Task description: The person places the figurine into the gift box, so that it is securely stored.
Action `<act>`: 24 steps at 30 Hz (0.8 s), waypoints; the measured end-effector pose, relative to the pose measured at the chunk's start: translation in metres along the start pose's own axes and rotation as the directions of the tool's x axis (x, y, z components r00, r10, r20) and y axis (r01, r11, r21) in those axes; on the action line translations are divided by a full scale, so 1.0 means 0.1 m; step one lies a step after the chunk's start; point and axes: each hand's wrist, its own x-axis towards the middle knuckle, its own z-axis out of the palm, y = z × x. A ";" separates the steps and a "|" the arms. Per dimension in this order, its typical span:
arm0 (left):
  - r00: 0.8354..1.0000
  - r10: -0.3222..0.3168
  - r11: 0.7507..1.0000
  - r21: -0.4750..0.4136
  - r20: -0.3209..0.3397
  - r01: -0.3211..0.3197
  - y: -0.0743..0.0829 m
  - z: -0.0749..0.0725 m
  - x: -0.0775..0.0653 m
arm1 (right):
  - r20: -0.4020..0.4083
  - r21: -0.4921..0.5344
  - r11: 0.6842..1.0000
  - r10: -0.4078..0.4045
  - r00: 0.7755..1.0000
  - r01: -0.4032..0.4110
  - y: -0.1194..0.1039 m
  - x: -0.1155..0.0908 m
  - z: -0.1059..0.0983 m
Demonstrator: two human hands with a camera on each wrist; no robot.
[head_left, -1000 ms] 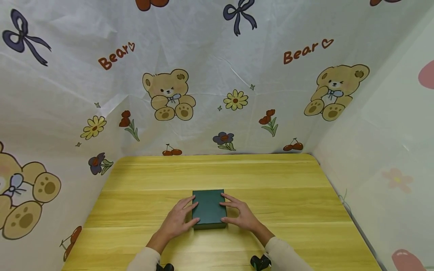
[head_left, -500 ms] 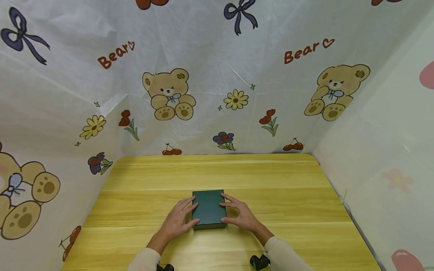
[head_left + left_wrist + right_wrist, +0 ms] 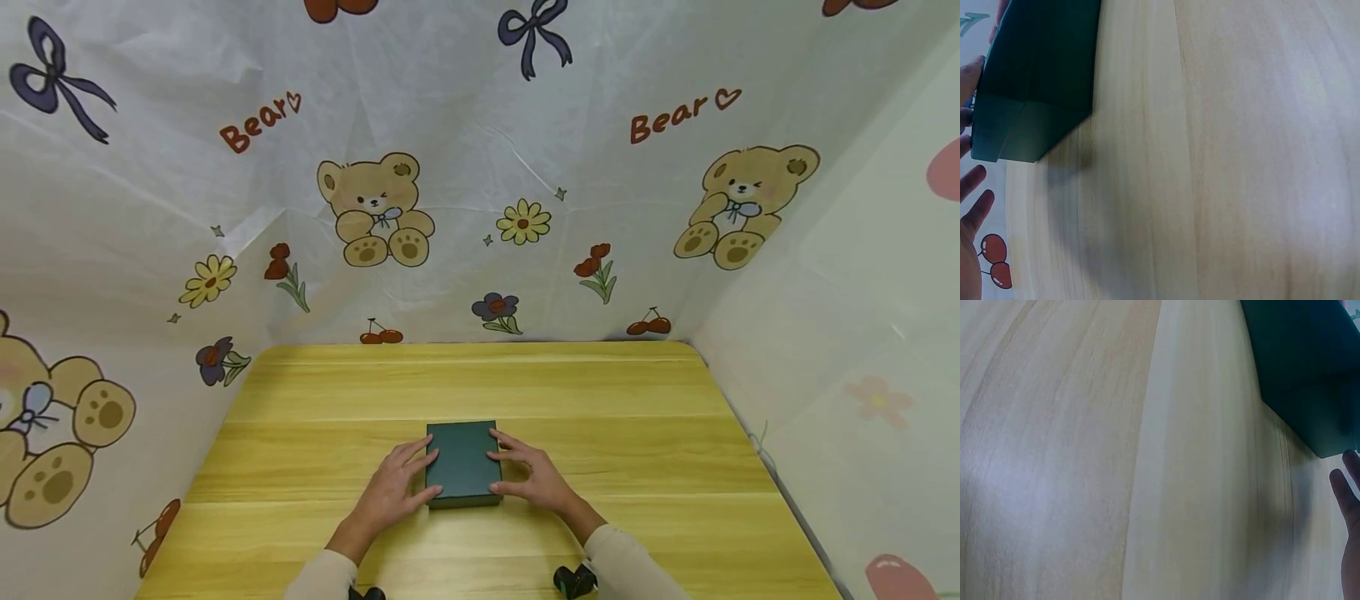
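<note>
A dark green, nearly square lidded box [image 3: 463,462] lies flat on the wooden table in the head view. My left hand [image 3: 390,483] touches its left edge with spread, fairly straight fingers and the thumb near the front corner. Mirroring it, my right hand [image 3: 536,477] rests its fingertips on the right edge. In the left wrist view the box [image 3: 1054,69] fills the upper left, and a seam crosses its end face. The right wrist view shows the box [image 3: 1304,356] at upper right, with two fingers [image 3: 1342,494] beside its near corner. What is inside the box is hidden.
The wood-grain table [image 3: 630,433] reaches back to a white cloth backdrop [image 3: 465,125] printed with bears and flowers. A pale wall [image 3: 847,333] runs along the right. Black wrist devices [image 3: 575,581] show by the sleeves, low in the head view.
</note>
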 end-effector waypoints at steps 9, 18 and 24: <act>0.999 0.033 0.999 0.013 -0.035 -0.033 0.02 0.02 0.02 | 0.001 0.021 1.000 0.000 1.000 0.000 0.02 -0.03 -0.02; 0.998 0.044 0.998 0.035 -0.033 -0.043 0.01 0.01 0.03 | 0.003 0.027 1.000 -0.004 1.000 0.004 0.01 -0.03 -0.03; 1.000 0.007 0.999 0.037 0.015 -0.008 0.01 -0.02 0.03 | 0.018 -0.025 0.999 -0.042 0.999 0.042 -0.01 0.01 -0.03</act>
